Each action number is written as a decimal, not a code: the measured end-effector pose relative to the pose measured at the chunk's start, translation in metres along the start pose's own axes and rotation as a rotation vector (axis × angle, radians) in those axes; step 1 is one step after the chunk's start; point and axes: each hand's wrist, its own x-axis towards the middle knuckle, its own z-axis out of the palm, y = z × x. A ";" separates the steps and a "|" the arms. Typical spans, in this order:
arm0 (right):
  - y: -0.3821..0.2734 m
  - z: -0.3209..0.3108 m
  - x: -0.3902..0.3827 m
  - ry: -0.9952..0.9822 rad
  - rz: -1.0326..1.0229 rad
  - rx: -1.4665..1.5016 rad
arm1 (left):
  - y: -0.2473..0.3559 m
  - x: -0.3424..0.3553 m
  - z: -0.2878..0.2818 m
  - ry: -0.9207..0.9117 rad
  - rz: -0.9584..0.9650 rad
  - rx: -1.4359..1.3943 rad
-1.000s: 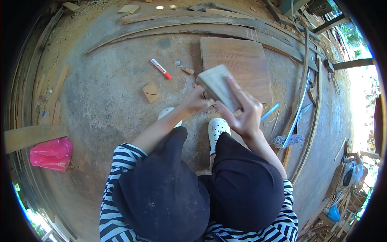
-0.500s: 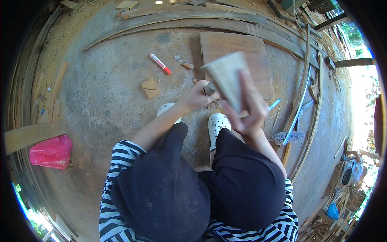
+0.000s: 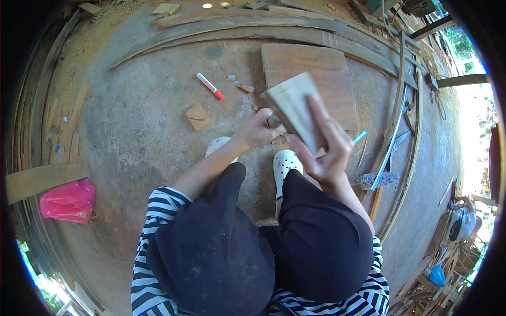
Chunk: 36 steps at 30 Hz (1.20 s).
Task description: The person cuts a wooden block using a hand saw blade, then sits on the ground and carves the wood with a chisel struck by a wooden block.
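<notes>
My left hand [image 3: 257, 128] is closed round a short, round handle [image 3: 273, 120], whose end shows above the fist; the rest of that tool is hidden. My right hand [image 3: 332, 150] grips a pale, tapered wooden block [image 3: 296, 105], with the fingers along its right side and the thumb near its lower end. The block tilts, its wide end up and to the left, close beside the handle. Whether the two touch, I cannot tell. A brown wooden board [image 3: 311, 68] lies flat on the floor beyond the hands.
Left of the board lie a red-and-white marker [image 3: 210, 86] and a small square wood piece [image 3: 198, 117]. A blue pen-like stick [image 3: 360, 137] is right of my hand. Long planks [image 3: 237, 32] run along the far side. A pink plastic bag [image 3: 68, 201] sits at left.
The wooden block has shifted slightly down and left with my right hand, and it is less blurred now. My left hand stays on the handle in nearly the same place.
</notes>
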 end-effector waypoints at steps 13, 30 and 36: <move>0.006 -0.004 -0.017 -0.118 0.077 -0.025 | 0.005 0.004 0.013 0.003 0.067 -0.133; -0.010 -0.008 0.002 0.043 -0.009 0.084 | -0.006 -0.002 -0.001 -0.009 -0.092 0.123; 0.010 -0.003 -0.015 -0.195 0.089 -0.088 | -0.014 0.011 0.021 0.226 0.332 0.003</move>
